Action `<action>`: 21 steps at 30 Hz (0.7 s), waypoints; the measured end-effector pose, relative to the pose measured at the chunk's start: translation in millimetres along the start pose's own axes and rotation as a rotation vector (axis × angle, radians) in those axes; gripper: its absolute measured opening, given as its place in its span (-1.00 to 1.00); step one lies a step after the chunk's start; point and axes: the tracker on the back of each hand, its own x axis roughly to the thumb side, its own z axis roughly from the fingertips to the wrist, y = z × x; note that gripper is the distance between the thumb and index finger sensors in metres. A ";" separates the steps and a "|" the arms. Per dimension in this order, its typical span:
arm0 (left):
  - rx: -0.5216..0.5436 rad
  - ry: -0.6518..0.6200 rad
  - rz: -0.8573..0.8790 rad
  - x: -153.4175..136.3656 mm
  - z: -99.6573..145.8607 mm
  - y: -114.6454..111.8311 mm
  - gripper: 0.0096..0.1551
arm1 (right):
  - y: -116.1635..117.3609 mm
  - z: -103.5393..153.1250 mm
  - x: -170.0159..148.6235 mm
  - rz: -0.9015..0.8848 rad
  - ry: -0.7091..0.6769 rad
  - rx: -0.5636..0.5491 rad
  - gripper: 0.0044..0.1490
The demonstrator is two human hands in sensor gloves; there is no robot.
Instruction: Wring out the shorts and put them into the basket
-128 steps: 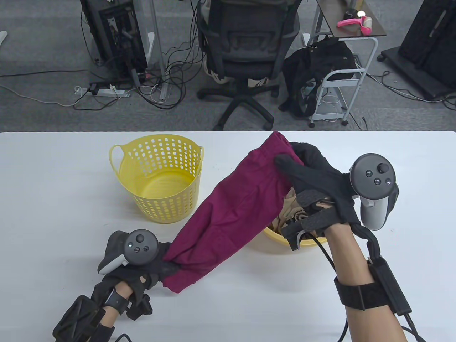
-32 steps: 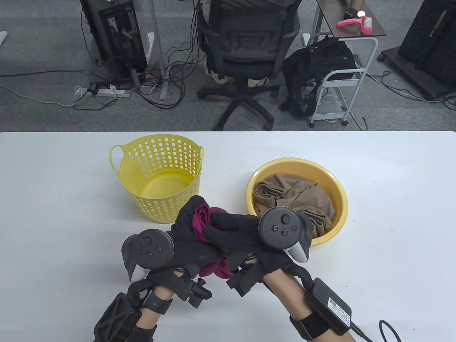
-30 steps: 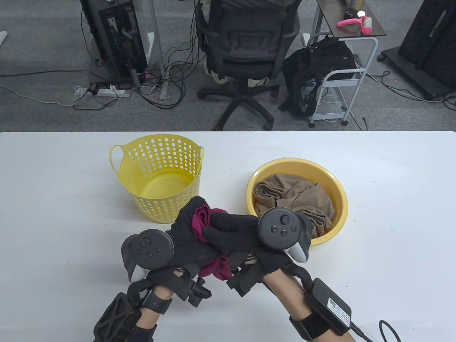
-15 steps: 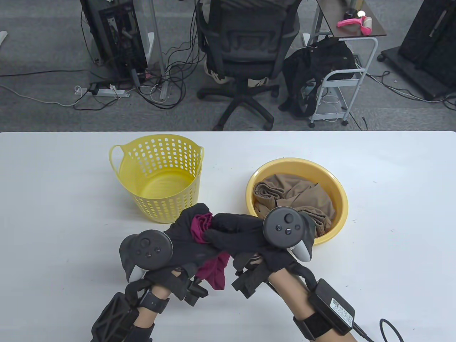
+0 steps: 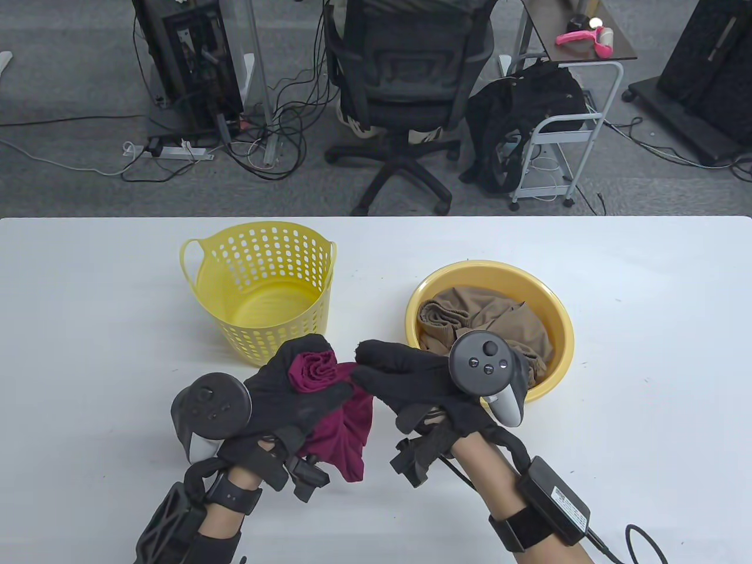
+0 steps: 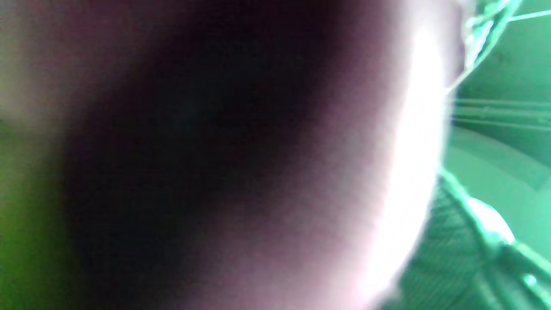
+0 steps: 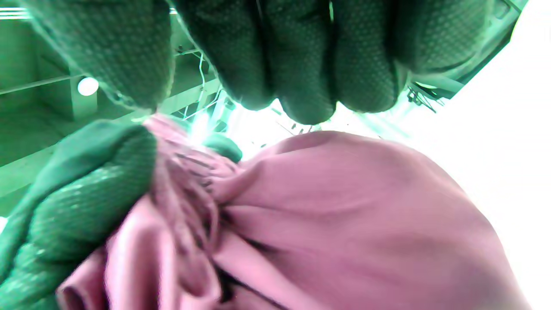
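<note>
The left hand (image 5: 294, 393) clamps the bunched maroon fabric shorts (image 5: 338, 411) above the white table (image 5: 88, 352), just near of the perforated yellow plastic basket (image 5: 258, 288), likely for dropping in (the right hand (image 5: 405, 382), fingers straight, touches them).

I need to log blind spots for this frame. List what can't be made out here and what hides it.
- Left wrist view: nearly all a dark blur; the lens sits too close.
- Left hand: its palm grip on the maroon shorts is hidden by its own back, table view.
- Right hand: fingertip contact with the shorts unclear.
- Brown cloth in the yellow basin: partly behind the right tracker.
</note>
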 end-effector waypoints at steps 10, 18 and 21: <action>-0.035 -0.112 0.253 -4.4 -1.4 16.9 -0.14 | -0.8 -12.6 -28.4 -0.180 0.131 0.115 -0.03; -0.107 -0.268 0.404 -2.7 -4.9 20.1 -0.13 | 5.7 -17.2 -45.4 -0.251 0.185 0.208 0.08; -0.148 -0.330 0.452 -1.9 -7.2 17.9 -0.13 | 13.5 -17.0 -51.5 -0.351 0.190 0.293 0.16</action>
